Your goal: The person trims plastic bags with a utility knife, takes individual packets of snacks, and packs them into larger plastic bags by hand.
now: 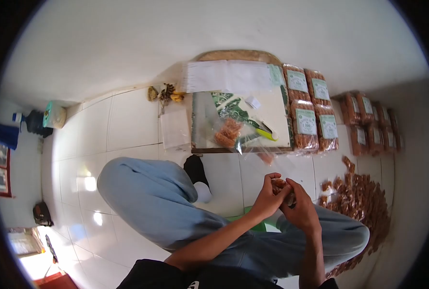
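Above my right knee, both hands are closed around small clear packets of a brown snack (278,185). My left hand (268,200) has its fingers curled over the left side of the packets. From the right, my right hand (299,209) wraps them, its fingertips meeting the left ones. How many packets are inside is hidden by the fingers. Ahead, a clear plastic bag (243,139) with several brown packets (228,132) in it lies on a low table (279,108). A yellow-green cutter (266,134) rests beside the bag.
White sheets (229,76) and green printed paper (234,108) cover part of the table. Large labelled packs (306,123) stand at its right, with more packs (373,118) by the wall. Loose small packets (364,202) are heaped on the floor. Bananas (176,97) and clear bags (175,129) lie left.
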Demonstrator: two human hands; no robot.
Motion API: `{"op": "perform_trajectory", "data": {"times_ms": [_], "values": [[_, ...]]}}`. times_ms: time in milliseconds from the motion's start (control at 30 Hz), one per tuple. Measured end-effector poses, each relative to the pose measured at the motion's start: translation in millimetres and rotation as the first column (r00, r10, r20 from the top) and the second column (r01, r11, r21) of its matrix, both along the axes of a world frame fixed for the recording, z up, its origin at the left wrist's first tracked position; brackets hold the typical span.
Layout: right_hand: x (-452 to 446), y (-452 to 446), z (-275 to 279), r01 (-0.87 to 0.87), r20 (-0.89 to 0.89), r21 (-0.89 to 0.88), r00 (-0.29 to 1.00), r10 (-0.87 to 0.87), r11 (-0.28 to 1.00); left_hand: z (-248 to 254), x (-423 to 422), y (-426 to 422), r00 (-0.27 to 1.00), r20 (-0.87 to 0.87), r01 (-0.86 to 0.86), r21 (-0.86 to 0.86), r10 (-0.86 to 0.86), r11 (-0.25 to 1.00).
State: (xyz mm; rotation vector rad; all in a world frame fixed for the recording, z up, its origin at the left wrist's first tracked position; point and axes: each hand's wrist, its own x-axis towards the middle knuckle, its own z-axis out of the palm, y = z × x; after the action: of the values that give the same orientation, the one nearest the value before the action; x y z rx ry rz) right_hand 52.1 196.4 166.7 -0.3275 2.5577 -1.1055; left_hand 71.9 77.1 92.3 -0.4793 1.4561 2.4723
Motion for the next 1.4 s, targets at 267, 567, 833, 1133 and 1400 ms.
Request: {"op": "perform_trajectory", "data": {"times_ms": [267, 567, 833, 1133, 1400], "values": [[12.0, 20.8, -34.6, -0.048, 0.108, -0.057, 0.993, 0.054, 0.997, -27.0, 12.2, 25.8, 0.994, 0.106, 0.036, -0.101, -0.025, 0.994], [-11.9, 77.0, -46.5, 0.175, 0.168, 0.247, 0.961, -0.22, 0.953, -17.4, 2.3, 9.4, 0.921, 0.152, 0.244, -0.943, -0.358, 0.227], [-42.1, 56.8, -99.9, 0.097, 0.247, 0.073, 0.962, -0.112, 0.993, -35.7, -11.8, 13.7, 0.896, 0.295, 0.311, -0.95, -0.331, -0.006], [-50.4, 54.8, -103.1, 0.399, 0.69, -0.288, 0.717, -0.101, 0.87, -40.1, -4.9, 10.9, 0.926, 0.241, 0.263, -0.964, -0.289, 0.039], [-54.9, 45.3, -128.1, 0.546, 0.75, -0.608, 0.634, 0.191, 0.576, -36.5, -0.1, 11.2, 0.937, 0.232, 0.261, -0.962, -0.262, 0.081]]}}
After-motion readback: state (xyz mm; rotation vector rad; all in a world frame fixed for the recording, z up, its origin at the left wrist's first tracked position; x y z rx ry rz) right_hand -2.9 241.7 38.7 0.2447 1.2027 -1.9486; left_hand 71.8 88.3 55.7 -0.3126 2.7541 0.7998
